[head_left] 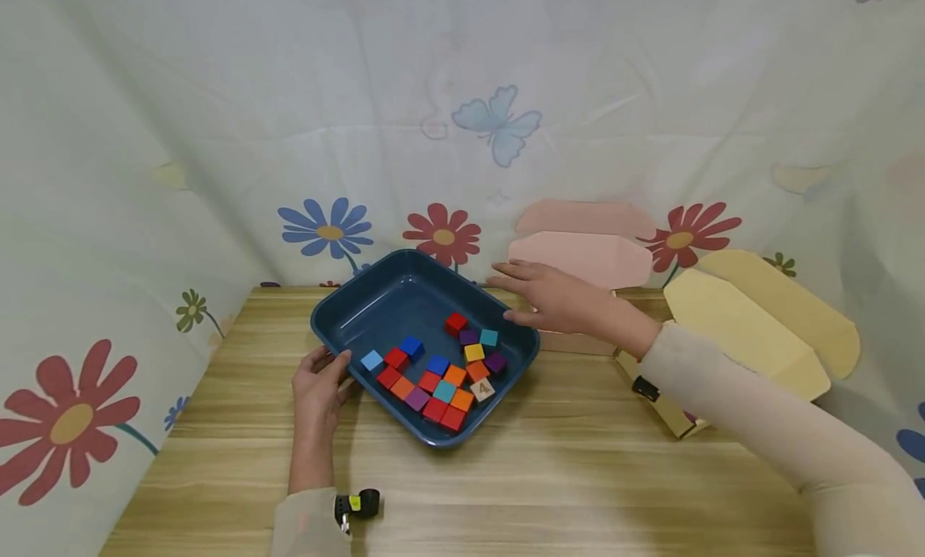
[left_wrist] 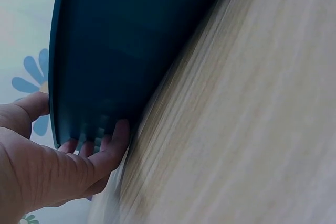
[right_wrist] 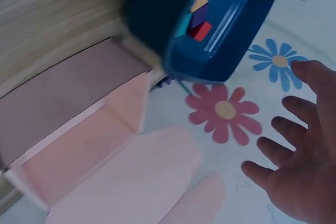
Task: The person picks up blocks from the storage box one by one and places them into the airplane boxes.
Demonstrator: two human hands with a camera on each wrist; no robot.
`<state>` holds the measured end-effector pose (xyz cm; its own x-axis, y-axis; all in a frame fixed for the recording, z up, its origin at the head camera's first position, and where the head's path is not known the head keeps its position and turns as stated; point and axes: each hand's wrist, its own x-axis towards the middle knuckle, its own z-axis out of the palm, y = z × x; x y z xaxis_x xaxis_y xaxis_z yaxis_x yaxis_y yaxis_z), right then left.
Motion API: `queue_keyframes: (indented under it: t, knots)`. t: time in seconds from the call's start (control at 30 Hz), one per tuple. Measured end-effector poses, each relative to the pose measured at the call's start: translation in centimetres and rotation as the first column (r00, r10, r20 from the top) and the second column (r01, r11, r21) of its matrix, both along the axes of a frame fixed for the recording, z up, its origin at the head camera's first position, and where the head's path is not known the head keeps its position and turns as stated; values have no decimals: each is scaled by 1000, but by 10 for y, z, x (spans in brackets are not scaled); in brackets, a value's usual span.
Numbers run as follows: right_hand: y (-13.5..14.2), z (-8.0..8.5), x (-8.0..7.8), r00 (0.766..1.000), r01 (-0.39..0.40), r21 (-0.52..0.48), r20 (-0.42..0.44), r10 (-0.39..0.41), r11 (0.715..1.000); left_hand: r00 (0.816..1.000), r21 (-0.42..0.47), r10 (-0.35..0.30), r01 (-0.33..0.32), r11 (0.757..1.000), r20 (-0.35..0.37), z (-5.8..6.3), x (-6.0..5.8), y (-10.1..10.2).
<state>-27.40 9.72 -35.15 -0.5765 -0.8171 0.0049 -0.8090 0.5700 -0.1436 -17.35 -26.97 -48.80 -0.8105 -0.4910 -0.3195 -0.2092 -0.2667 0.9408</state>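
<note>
A dark blue tray (head_left: 376,312) with a raised rim sits in the middle of the head view. My left hand (head_left: 318,392) grips its left corner. In the left wrist view, the thumb of that hand (left_wrist: 58,166) lies at the rim and the fingers curl under the wall. Several small coloured cubes, such as a red cube (head_left: 456,324) and a wooden cube marked 4 (head_left: 482,390), gather toward the tray's near and right sides. My right hand (head_left: 560,300), fingers spread and holding nothing, hovers by the tray's right rim.
An open pink box (head_left: 581,260) stands at the back, partly behind the right hand, its lid raised. Right of it is an open yellow box (head_left: 751,324), partly covered by the right forearm. A flowered curtain (head_left: 405,164) hangs behind the wooden table (head_left: 578,461).
</note>
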Motion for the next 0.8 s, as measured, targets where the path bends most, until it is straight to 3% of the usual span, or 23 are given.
queue_keyframes:
  t: [0.3, 0.6, 0.8]
  knots:
    - [-67, -3, -14, 987, -109, 112, 127, 94, 988, 1000, 3, -6, 6, 1000, 9, -2, 0, -2]
    - [-103, -19, -18, 971, -178, 154, 185, 148, 972, 1000, 9, -24, 23, 1000, 9, -4, 1, 3]
    - [-125, -31, -29, 953, -201, 165, 263, 153, 966, 999, 4, 10, -10, 1000, 35, -4, -1, 2]
